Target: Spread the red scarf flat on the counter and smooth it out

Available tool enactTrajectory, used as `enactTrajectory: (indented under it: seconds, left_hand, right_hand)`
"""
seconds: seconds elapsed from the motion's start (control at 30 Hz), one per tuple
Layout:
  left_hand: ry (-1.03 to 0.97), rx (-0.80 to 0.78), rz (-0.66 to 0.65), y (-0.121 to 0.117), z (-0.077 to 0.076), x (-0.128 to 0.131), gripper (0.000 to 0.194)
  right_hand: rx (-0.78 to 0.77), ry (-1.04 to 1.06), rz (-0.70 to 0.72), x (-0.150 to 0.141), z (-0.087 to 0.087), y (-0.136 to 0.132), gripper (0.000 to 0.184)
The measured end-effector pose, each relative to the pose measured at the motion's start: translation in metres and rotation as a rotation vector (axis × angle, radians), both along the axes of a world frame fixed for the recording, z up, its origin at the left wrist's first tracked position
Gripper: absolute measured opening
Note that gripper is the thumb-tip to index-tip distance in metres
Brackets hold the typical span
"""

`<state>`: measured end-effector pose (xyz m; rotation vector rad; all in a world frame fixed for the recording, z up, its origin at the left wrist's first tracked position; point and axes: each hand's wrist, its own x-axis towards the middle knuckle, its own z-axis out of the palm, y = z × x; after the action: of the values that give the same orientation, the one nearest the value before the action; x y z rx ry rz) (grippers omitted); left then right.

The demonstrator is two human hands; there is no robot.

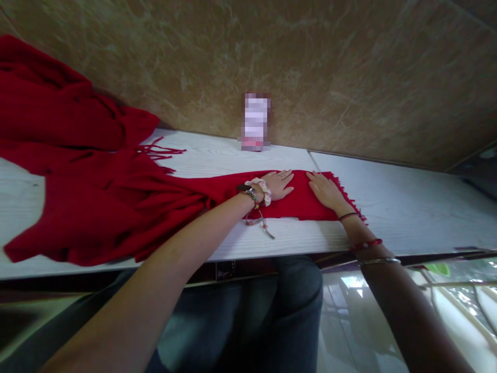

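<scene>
A long red scarf [233, 187] with fringed ends lies along the white bench top. Its right part is flat and narrow, while toward the left it is bunched in loose folds. My left hand [278, 185] rests palm down on the flat part, fingers spread, with a watch and a scrunchie at the wrist. Close to the fringed right end, my right hand [326, 191] also presses flat on the cloth, fingers stretched out. Neither hand grips the fabric.
More red cloth [58, 98] is heaped at the far left, against the brown marbled wall [349, 77]. A blurred-out phone-like object [256, 122] leans upright on the wall. The white surface [411, 207] runs on to the right; its front edge lies above my legs [248, 316].
</scene>
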<state>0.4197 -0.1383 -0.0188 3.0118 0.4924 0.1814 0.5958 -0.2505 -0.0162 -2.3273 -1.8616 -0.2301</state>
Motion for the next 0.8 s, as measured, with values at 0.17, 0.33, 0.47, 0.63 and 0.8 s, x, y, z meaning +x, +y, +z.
enactTrajectory:
  seconds: [0.17,0.33,0.47,0.63,0.8]
  left_hand:
    - [0.034,0.015,-0.033,0.009,0.002,-0.018,0.057]
    - [0.02,0.038,-0.011,0.003,0.009,-0.026,0.054]
    - [0.043,0.028,-0.133,-0.014,0.016,-0.035,0.066]
    - [0.073,0.028,-0.203,-0.033,0.021,-0.043,0.075]
    - [0.024,0.104,-0.294,-0.037,0.026,-0.04,0.051]
  right_hand:
    - [-0.011,-0.029,-0.018,-0.005,0.002,0.0,0.045]
    - [0.013,-0.01,-0.022,-0.004,0.001,0.0,0.044]
    - [0.043,0.027,-0.027,-0.002,-0.001,0.001,0.044]
    - [0.085,0.057,-0.014,0.001,-0.002,0.002,0.044]
    - [0.158,0.099,0.006,0.0,0.0,0.0,0.039]
